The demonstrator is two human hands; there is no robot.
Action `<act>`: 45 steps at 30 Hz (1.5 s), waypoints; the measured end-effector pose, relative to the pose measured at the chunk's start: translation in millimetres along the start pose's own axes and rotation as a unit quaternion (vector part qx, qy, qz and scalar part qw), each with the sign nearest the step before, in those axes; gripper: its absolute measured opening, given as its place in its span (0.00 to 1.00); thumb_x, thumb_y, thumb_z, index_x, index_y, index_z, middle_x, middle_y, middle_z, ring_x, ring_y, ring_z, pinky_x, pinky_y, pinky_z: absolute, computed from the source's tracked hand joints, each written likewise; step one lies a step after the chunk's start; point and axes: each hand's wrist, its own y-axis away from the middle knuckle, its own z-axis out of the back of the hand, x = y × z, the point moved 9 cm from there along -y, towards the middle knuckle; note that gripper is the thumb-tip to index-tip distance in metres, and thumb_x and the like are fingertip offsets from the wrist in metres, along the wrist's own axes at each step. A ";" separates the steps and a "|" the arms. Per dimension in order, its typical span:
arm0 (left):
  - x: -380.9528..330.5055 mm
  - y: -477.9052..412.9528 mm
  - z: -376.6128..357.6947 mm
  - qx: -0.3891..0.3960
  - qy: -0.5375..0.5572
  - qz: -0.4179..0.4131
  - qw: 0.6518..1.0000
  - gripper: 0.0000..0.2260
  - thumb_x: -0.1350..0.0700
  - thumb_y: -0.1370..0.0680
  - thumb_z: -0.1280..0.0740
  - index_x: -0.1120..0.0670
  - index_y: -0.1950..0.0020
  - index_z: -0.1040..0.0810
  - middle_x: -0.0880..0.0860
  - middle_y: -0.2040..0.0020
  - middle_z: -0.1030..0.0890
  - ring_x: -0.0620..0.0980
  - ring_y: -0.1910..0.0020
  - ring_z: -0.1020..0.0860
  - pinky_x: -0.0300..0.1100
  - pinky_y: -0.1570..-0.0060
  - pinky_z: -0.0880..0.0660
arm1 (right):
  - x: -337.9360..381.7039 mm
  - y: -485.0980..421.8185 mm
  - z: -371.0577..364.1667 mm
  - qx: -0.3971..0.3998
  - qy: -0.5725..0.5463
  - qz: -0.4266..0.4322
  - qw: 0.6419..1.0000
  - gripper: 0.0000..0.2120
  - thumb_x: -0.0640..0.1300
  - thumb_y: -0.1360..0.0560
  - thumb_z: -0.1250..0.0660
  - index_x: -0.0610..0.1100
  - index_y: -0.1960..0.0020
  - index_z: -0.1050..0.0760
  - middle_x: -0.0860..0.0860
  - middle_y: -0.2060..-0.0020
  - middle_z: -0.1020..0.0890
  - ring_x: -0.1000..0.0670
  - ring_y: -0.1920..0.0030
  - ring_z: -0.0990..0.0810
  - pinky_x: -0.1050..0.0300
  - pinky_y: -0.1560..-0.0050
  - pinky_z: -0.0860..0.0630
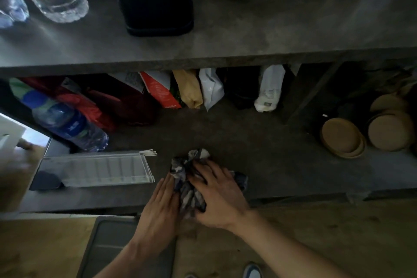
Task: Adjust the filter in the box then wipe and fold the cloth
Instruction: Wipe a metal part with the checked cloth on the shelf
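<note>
Both hands are on the bunched patterned cloth at the front of the lower shelf, the right hand spread flat pressing its top, the left hand laid open against its side, just right of the clear box.

The cloth is a bunched wad of blue-grey and white camouflage-patterned fabric, lying on the lower shelf near its front edge. It is crumpled rather than flat, with a pale tuft poking up at its far end. To the left of the cloth, apart from it, the clear box lies on the same shelf, long side along the front edge, with white pleated filters inside (their thin edges stick out at the far right corner).
</note>
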 end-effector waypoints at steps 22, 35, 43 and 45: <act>-141.8 -151.1 -35.5 0.042 0.161 -0.032 0.985 0.24 0.61 0.26 0.38 0.66 0.30 0.29 0.66 0.29 0.29 0.64 0.31 0.28 0.57 0.36 0.26 | -174.3 84.4 60.9 -0.194 -0.110 -0.247 0.943 0.24 0.46 0.38 0.25 0.44 0.42 0.19 0.47 0.45 0.17 0.42 0.47 0.21 0.57 0.47 0.26; 4.5 15.3 11.3 -0.028 0.014 0.109 0.994 0.23 0.61 0.25 0.42 0.69 0.33 0.27 0.68 0.35 0.25 0.65 0.35 0.26 0.54 0.35 0.28 | 6.1 -18.6 5.3 -0.030 -0.190 -0.007 0.981 0.20 0.53 0.37 0.29 0.49 0.47 0.17 0.54 0.49 0.15 0.49 0.45 0.23 0.53 0.46 0.23; -3.1 74.7 42.3 -0.021 0.128 0.228 0.965 0.21 0.57 0.26 0.42 0.54 0.33 0.27 0.56 0.42 0.21 0.53 0.43 0.23 0.41 0.48 0.25 | 52.8 7.8 12.5 0.115 -0.297 0.013 0.948 0.18 0.51 0.36 0.27 0.51 0.47 0.18 0.54 0.53 0.15 0.56 0.53 0.21 0.62 0.50 0.25; 1.3 67.2 62.6 -0.010 0.208 0.309 0.928 0.14 0.56 0.21 0.38 0.44 0.36 0.28 0.50 0.46 0.19 0.55 0.46 0.18 0.44 0.53 0.23 | 38.7 15.9 30.1 0.132 -0.336 -0.044 0.931 0.18 0.54 0.36 0.29 0.53 0.47 0.20 0.56 0.54 0.16 0.59 0.54 0.20 0.59 0.51 0.22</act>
